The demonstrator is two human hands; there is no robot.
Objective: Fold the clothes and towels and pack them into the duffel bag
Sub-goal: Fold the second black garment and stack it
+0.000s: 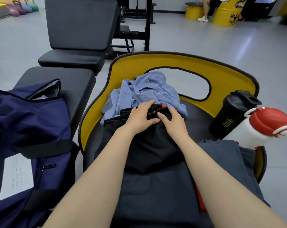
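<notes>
A black garment (149,145) with a red-trimmed edge lies on the yellow-rimmed seat (96,109) in front of me. My left hand (140,116) and my right hand (173,123) meet at its far edge. Each holds the red-trimmed fold between thumb and fingers. Behind the garment a crumpled blue towel (139,92) is heaped. A dark grey folded garment (164,186) lies nearer to me, under my forearms. The navy duffel bag (36,122) stands open at the left on a black bench (70,79).
A black shaker bottle (233,114) and a white bottle with a red lid (262,127) lean at the seat's right edge. Black padded benches (77,27) and a rack stand behind. A person sits on yellow drums (224,15) far back right.
</notes>
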